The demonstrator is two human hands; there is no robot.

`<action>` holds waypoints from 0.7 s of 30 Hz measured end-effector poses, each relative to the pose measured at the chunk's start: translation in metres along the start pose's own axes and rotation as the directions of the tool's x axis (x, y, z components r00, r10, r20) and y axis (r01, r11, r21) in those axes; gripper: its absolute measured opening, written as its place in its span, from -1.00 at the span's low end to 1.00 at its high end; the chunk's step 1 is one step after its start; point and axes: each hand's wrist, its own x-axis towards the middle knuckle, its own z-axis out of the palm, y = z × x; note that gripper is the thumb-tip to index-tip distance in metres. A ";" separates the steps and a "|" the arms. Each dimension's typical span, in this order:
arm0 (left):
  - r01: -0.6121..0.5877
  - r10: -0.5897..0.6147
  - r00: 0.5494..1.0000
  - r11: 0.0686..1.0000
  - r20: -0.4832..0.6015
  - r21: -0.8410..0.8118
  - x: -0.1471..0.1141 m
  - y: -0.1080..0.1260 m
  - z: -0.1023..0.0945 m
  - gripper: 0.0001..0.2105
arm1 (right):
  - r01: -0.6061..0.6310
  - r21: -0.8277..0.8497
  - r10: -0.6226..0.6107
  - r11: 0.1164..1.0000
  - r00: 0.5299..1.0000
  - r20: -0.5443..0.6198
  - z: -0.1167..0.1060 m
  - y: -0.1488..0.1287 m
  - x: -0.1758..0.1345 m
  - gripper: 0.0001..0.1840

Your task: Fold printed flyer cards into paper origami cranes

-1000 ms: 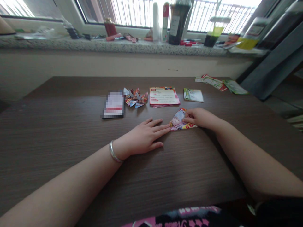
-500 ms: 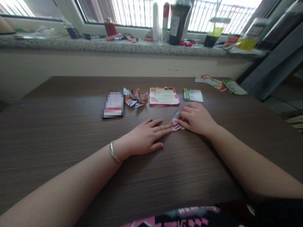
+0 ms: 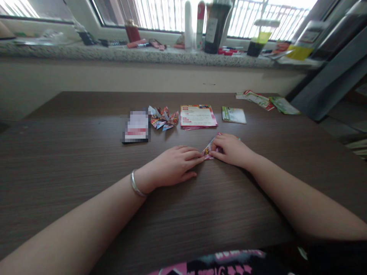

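Note:
A small piece of colourful folded paper (image 3: 207, 152) lies on the table, its left part showing as a slanted, pointed shape. My right hand (image 3: 231, 149) covers most of it, with fingers curled and thumb and fingertips pressing the paper. My left hand (image 3: 176, 165) rests flat on the tabletop, fingers stretched out, and its fingertips touch the paper's left corner. Just beyond the hands are a stack of printed paper sheets (image 3: 198, 116), a smaller stack of green and white papers (image 3: 234, 115) and several folded paper pieces (image 3: 163, 118) grouped together.
A phone-like flat object (image 3: 136, 126), blurred out, lies left of the folded pieces on the brown table (image 3: 71, 160). Loose paper strips (image 3: 258, 100) lie at the back right corner. Along the granite windowsill (image 3: 166, 56) stand a dark bottle (image 3: 216, 28) and other small items.
My right hand has slid slightly left and nearer to me on the paper, uncovering its top corner. The left hand's fingers have drawn closer together.

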 end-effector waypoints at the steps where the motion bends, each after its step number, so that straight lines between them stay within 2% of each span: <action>1: -0.001 0.001 1.000 1.000 -0.008 0.001 0.001 0.000 -0.001 -0.54 | -0.007 0.015 0.007 1.000 1.000 0.002 0.001 0.001 0.000 -0.79; 8: 0.042 -0.042 0.999 0.999 -0.032 -0.003 0.001 0.002 -0.001 -0.55 | -0.001 0.058 0.001 0.998 1.000 -0.007 0.003 0.004 0.001 -0.78; 14: 0.052 -0.052 0.999 0.998 0.007 0.021 0.002 0.004 -0.003 -0.55 | 0.001 0.027 -0.001 1.000 1.000 -0.005 0.005 0.004 0.001 -0.78; 21: 0.078 -0.078 0.997 0.995 0.004 0.069 0.003 0.009 -0.003 -0.57 | -0.020 -0.032 0.020 0.999 1.000 0.022 0.004 0.001 0.003 -0.78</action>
